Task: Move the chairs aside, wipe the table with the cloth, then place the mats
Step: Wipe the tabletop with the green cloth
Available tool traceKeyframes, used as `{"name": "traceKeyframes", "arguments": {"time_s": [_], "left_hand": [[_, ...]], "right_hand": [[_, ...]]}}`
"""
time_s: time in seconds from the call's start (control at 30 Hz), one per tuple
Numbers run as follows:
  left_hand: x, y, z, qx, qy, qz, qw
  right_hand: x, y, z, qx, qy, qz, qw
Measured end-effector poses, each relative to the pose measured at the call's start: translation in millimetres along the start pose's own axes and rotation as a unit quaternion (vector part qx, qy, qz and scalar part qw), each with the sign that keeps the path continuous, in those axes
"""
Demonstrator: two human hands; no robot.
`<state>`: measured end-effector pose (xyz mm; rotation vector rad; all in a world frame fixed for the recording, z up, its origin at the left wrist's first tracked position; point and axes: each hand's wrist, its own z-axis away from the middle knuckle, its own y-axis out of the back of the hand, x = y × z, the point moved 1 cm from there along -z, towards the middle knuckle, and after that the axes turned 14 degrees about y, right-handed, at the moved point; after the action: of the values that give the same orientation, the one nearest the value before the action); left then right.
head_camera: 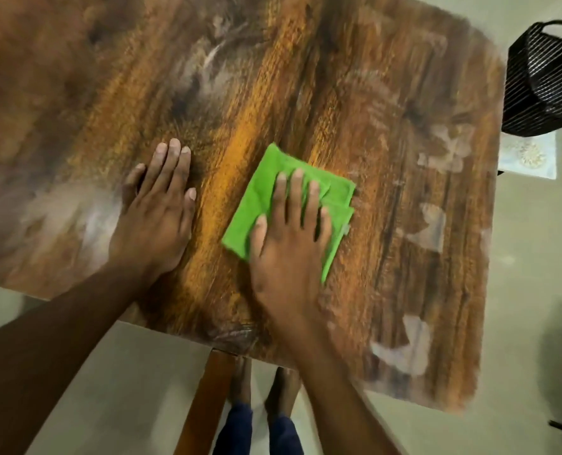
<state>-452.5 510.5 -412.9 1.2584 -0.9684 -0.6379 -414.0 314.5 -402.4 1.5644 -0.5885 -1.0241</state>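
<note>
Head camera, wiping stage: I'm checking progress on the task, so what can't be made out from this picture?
- Table: its far and left parts are cut off by the frame edges, so wiped coverage there is unknown.
- Green cloth: the right hand covers its middle.
- Left hand: flat on the wood, hiding what's beneath.
- Black woven object: cropped by the right edge; chair or basket is unclear.
- Mats: none clearly identifiable.

Black striped basket [544,80] with a loop handle, upper right, on pale floor [532,257]; beside it a light patterned tile [527,156]; blue trouser legs [256,431] below.
</note>
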Motion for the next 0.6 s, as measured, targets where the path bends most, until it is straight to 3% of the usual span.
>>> {"name": "traceKeyframes", "arguments": {"time_s": [0.1,0.2,0.43,0.6], "left_hand": [[-0.8,-4.5,-0.9,0.021,-0.01,-0.002,1.0],[-3.8,-8.8,-2.6,0.039,-0.021,-0.002,0.999],[-8.9,-13.9,-5.3,0.016,-0.017,0.023,0.999],[-16.1,-22.1,-6.4,0.022,-0.016,0.036,0.999]], "right_hand": [[-56.1,-10.0,63.5,-0.034,0.041,-0.025,0.998],[-51.9,-12.7,83.5,-0.042,0.067,-0.02,0.997],[32.3,6.3,151.2,-0.026,-0.069,0.063,0.995],[37.2,10.0,128.5,-0.005,-0.077,0.036,0.996]]}}
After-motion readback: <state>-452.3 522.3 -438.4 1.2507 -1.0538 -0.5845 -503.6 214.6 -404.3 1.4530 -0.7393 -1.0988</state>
